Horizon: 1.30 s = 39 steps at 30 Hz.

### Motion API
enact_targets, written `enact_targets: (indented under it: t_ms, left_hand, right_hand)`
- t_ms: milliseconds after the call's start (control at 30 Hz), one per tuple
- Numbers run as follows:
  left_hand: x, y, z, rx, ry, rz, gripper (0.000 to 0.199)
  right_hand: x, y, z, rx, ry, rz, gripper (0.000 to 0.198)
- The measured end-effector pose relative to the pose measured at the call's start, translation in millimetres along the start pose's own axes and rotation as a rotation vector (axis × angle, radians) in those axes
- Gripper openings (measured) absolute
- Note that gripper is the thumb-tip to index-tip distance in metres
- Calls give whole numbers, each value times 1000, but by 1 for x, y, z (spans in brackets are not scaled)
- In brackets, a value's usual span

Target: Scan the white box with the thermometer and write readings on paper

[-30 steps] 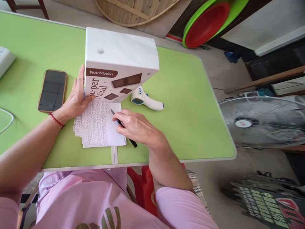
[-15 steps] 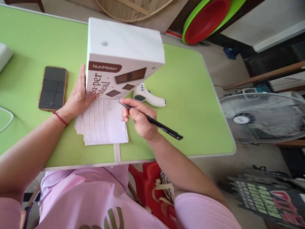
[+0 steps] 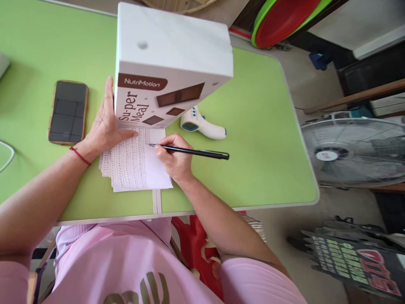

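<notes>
Dropped toward the page since the earlier frame, the right hand (image 3: 177,159) pinches a black pen (image 3: 205,153), tip toward nine o'clock over handwritten sheets (image 3: 156,171), at the white box's (image 3: 174,50) six o'clock. Left hand (image 3: 103,128) splays, thumb apart, at the sheets' ten o'clock. Writing appears underway; the next stroke likely needs steady paper.

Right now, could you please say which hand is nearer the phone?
The left hand: it's just right of the phone; the right hand, with a pen, is farther right.
</notes>
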<state>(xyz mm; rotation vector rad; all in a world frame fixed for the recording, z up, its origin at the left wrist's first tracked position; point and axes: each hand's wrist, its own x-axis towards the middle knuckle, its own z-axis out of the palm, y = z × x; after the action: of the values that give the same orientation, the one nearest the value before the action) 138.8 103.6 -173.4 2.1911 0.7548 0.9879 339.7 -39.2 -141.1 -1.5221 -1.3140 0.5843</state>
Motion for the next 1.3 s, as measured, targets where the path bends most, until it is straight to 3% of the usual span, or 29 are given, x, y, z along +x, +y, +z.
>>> enact_targets:
  t_ms: [67,133,300,733,900,1067,1300]
  left_hand:
    - [1,4,1,13,-1,-6,145]
    - [2,6,2,18,13,2,151]
    - [1,8,1,13,17,9,142]
    - [1,5,2,11,26,19,142]
    - [1,6,1,14,16,6,139]
    - [2,5,2,25,25,27,148]
    - [0,5,0,-5,20,21,141]
  right_hand:
    - [0,0,0,-46,-5,-82,16]
    - [0,0,0,-57,-12,-137,17]
    - [-1,1,0,-119,-49,-113,18]
    - [0,0,-1,-153,-118,-90,18]
    - [0,-1,0,-159,-107,-97,17]
    - [0,-1,-1,-175,-114,-89,18]
    - [-1,3,-1,-191,-58,-82,17]
